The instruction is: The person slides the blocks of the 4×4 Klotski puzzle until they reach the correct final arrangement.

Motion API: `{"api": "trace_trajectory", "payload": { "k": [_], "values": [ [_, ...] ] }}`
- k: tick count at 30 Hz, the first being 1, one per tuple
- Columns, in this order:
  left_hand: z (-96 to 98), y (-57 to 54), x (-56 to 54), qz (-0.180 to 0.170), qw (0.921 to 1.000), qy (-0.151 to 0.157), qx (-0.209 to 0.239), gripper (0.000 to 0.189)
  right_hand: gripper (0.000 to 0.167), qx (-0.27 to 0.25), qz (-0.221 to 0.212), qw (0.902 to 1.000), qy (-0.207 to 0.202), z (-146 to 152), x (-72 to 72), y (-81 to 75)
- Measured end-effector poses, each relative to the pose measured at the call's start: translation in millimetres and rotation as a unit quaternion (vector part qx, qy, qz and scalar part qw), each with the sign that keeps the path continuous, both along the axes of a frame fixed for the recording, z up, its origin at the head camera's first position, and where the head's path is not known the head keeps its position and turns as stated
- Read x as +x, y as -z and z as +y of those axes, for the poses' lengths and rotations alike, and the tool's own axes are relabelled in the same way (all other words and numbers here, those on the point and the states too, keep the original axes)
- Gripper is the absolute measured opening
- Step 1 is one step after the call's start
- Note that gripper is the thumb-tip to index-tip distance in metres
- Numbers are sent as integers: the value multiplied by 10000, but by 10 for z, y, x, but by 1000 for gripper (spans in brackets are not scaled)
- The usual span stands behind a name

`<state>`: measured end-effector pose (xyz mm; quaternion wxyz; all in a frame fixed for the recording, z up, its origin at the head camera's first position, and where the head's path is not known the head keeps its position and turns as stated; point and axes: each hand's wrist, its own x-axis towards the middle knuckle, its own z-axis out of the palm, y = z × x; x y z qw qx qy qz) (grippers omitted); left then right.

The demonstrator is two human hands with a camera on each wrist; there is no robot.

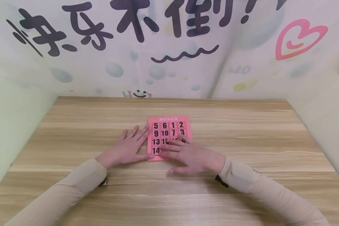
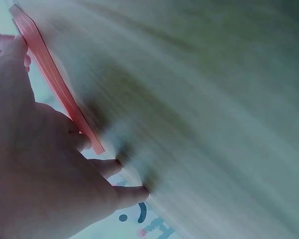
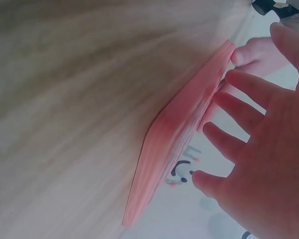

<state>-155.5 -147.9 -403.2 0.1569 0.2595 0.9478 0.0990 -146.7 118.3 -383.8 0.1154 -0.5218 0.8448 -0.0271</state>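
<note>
A sliding step, apparently mid-puzzle.
Left hand (image 1: 127, 149), fingers spread, gripping nothing, touches the left edge of the pink number puzzle (image 1: 169, 119) on the counter (image 1: 243, 125); right hand (image 1: 187, 157), fingers extended, empty, covers its lower right. Next likely needs one light push.

I can't see what lies right of the 14 tile (image 1: 155, 150) on the pink number board (image 1: 188, 127); the right hand (image 1: 190, 156) covers that and part of the row above. The wall's (image 1: 96, 75) black lettering (image 1: 137, 25) loses its top at the head view's edge; both sleeves (image 1: 266, 186) run out below. In both wrist views the tabletop (image 2: 214, 134) blurs.
</note>
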Motion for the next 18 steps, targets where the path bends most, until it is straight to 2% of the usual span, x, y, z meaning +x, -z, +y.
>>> {"api": "trace_trajectory", "payload": {
  "k": [9,18],
  "values": [
    [-3,22,4,77,10000,27,51,98,61,-176,-122,9991,363,78,-98,-12],
    [-7,27,-2,72,10000,22,53,98,62,-197,-193,9981,545,120,-164,-12]
  ]
}}
